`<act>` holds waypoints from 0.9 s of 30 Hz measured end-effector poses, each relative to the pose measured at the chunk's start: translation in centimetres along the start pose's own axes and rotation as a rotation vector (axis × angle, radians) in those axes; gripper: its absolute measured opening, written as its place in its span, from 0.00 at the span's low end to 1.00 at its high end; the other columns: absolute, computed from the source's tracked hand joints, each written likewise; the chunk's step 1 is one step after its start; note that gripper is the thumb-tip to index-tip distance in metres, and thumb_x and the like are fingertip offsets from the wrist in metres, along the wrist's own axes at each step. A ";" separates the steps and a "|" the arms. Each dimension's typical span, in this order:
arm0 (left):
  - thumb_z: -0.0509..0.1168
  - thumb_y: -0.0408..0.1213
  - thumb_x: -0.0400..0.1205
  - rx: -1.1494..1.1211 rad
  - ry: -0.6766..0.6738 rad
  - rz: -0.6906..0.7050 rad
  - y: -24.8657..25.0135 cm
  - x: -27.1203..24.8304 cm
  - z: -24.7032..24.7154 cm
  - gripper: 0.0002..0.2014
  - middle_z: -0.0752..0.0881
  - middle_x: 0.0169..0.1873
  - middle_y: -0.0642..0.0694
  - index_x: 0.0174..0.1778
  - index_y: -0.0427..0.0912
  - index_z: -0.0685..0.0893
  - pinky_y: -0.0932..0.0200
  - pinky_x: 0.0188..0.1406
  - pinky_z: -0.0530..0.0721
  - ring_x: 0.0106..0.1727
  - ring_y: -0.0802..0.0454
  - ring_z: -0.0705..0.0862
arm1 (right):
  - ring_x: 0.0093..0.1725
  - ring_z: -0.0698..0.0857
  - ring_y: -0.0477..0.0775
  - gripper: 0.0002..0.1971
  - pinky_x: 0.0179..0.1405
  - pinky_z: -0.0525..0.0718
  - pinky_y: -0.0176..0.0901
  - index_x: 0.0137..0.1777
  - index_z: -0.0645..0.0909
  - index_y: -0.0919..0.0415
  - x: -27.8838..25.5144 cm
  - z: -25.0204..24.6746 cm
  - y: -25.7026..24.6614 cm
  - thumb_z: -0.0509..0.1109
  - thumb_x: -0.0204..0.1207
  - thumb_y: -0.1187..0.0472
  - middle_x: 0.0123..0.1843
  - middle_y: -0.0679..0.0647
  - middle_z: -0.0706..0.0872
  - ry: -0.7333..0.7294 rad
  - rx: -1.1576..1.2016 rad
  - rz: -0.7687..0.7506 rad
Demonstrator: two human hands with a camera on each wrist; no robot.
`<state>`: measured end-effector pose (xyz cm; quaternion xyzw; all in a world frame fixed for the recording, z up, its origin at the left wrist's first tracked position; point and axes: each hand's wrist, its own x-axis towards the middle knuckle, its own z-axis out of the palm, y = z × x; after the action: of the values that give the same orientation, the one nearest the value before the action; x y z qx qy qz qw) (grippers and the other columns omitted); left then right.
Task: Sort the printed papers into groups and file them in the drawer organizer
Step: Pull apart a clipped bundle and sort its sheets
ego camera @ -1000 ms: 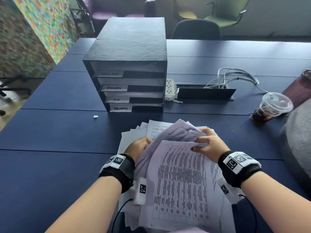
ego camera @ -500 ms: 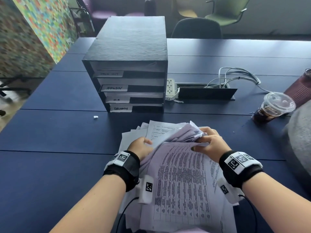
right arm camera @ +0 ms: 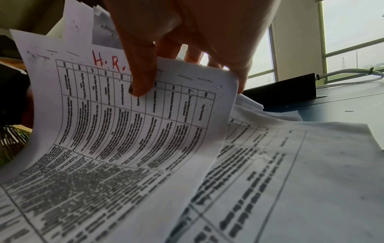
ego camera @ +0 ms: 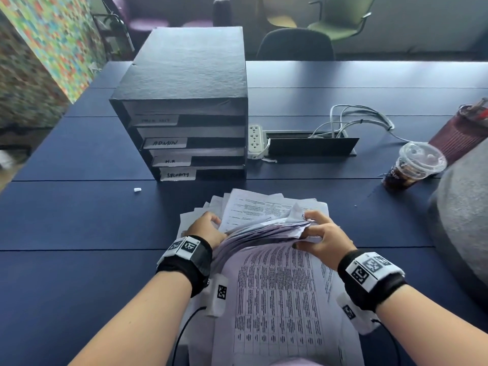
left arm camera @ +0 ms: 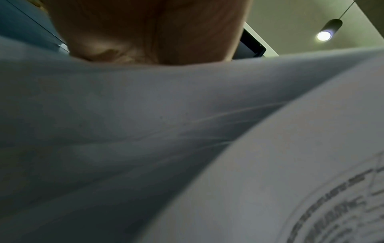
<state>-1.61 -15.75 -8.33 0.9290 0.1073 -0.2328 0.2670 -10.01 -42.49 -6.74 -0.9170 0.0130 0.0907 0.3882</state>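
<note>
Pinching the far edge of the top sheets, your right hand (ego camera: 323, 240) bends a bundle of printed papers (ego camera: 277, 291) up off the loose pile on the near part of the blue table (ego camera: 66, 220); its thumb (right arm camera: 141, 72) presses a table sheet marked "H.R." in red. Your left hand (ego camera: 204, 229) curls its fingers round the pile's left edge. The drawer organizer (ego camera: 184, 107) stands just beyond, its labelled drawers facing you. An iced drink cup (ego camera: 412, 167) sits far right.

Head view looks down over papers (ego camera: 277, 286); wrist views close underneath (left mostly blocked)
</note>
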 end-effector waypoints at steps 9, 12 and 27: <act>0.69 0.52 0.69 -0.027 -0.092 0.155 0.2 -0.7 -0.2 0.11 0.88 0.46 0.51 0.41 0.51 0.83 0.53 0.57 0.82 0.52 0.47 0.84 | 0.59 0.76 0.48 0.06 0.61 0.71 0.37 0.38 0.89 0.43 0.7 -0.7 -1.2 0.81 0.63 0.54 0.54 0.34 0.73 0.019 0.040 -0.008; 0.68 0.40 0.74 -0.147 -0.099 0.209 0.3 -1.3 -0.2 0.05 0.87 0.33 0.51 0.35 0.43 0.83 0.60 0.37 0.81 0.37 0.51 0.82 | 0.55 0.78 0.48 0.07 0.57 0.73 0.36 0.43 0.91 0.49 1.1 -1.2 -1.5 0.81 0.64 0.56 0.50 0.36 0.75 0.037 0.048 -0.029; 0.65 0.38 0.82 -0.077 0.111 0.068 -1.3 -0.9 -4.0 0.12 0.82 0.34 0.36 0.35 0.36 0.81 0.59 0.25 0.68 0.35 0.40 0.81 | 0.42 0.79 0.48 0.07 0.38 0.72 0.25 0.41 0.88 0.59 3.7 -3.5 -2.2 0.80 0.66 0.57 0.44 0.43 0.77 0.019 -0.164 -0.008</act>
<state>-1.31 -12.53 -5.47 0.9326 0.0994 -0.1676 0.3038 -5.59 -43.32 -3.47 -0.9466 0.0054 0.0813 0.3120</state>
